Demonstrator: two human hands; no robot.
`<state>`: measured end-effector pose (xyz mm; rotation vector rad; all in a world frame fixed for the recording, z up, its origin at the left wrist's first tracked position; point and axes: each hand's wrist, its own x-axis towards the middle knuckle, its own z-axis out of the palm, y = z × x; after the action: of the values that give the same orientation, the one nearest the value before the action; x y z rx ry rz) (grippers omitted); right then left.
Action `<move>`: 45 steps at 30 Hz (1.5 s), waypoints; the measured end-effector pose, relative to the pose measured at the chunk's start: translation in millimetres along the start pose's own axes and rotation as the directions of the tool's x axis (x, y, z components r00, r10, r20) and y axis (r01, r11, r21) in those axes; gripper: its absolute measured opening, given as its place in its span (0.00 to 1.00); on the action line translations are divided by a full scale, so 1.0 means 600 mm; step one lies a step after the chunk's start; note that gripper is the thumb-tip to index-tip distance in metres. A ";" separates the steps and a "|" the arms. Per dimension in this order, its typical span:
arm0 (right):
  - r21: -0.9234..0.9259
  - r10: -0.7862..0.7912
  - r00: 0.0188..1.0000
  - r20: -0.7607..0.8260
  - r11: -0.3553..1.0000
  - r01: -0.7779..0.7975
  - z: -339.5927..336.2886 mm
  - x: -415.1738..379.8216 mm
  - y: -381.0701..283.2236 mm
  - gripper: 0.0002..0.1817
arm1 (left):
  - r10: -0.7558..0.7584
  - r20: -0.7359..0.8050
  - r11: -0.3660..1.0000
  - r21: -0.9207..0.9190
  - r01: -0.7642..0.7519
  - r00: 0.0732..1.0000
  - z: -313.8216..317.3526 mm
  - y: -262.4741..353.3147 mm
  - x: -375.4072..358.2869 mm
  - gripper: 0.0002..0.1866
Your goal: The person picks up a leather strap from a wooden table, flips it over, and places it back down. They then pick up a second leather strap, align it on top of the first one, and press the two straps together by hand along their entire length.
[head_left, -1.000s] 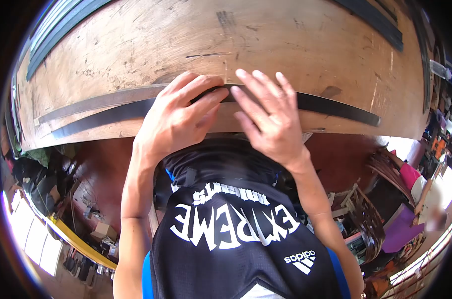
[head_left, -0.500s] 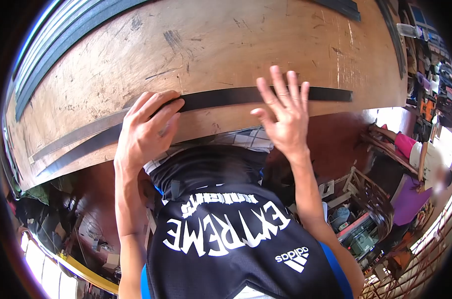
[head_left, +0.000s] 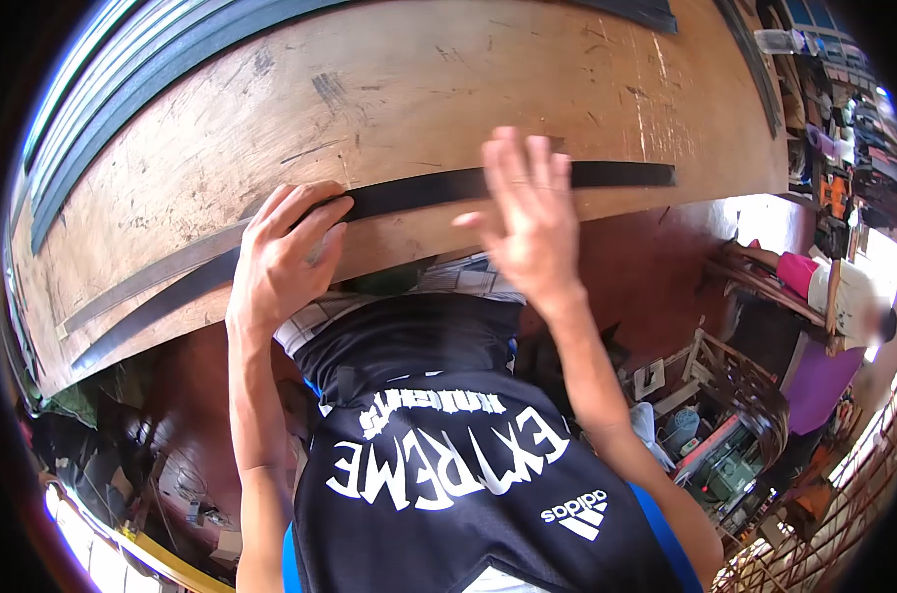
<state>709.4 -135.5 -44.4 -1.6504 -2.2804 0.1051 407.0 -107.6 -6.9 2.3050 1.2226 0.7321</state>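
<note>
A long, flat black strip (head_left: 419,193) lies along the near side of a scuffed wooden table (head_left: 419,89). My left hand (head_left: 288,247) is closed round it left of its middle, thumb on the near side and fingers over the far side. A thinner brownish strip (head_left: 157,267) runs out from under the same hand toward the left, angled apart from the black one. My right hand (head_left: 532,222), slightly smeared by motion, is over the right half of the black strip, fingers stretched out and thumb apart, holding nothing.
Several dark grey strips (head_left: 137,128) lie stacked along the table's far left edge. Another dark piece (head_left: 636,12) lies at the far side. A person (head_left: 844,301) sits at the right, beyond a wooden frame (head_left: 725,371) and cluttered tools on the floor.
My right hand has swept left along the black strip, fingers still stretched out. My left hand keeps its hold on the strip. The whole view has shifted slightly.
</note>
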 end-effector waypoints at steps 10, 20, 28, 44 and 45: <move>0.011 -0.019 1.000 -0.022 1.000 0.019 -0.007 -0.005 0.048 0.43 | -0.008 -0.022 1.000 0.016 0.009 1.000 0.001 -0.002 -0.004 0.16; 0.304 0.037 0.995 -0.097 0.953 -0.006 -0.064 0.029 0.029 0.25 | -0.040 -0.021 0.998 -0.049 0.039 0.999 0.005 0.002 -0.005 0.15; 0.485 -0.315 0.949 -0.024 0.826 0.286 0.037 0.110 -0.086 0.23 | -0.135 -0.001 0.986 0.094 0.134 0.991 -0.025 0.009 -0.028 0.30; 0.356 -0.262 0.960 0.095 0.910 0.213 -0.048 0.072 0.073 0.24 | -0.088 0.102 0.994 -0.062 0.094 0.991 -0.013 0.009 0.020 0.27; 0.373 -0.250 0.964 0.087 0.906 0.201 -0.049 0.071 0.074 0.23 | -0.089 0.108 0.993 -0.072 0.097 0.990 -0.011 0.009 0.021 0.27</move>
<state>746.9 -85.0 -18.4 -1.2159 -2.3547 0.5614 412.2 -99.2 4.4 2.1796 1.2243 0.6072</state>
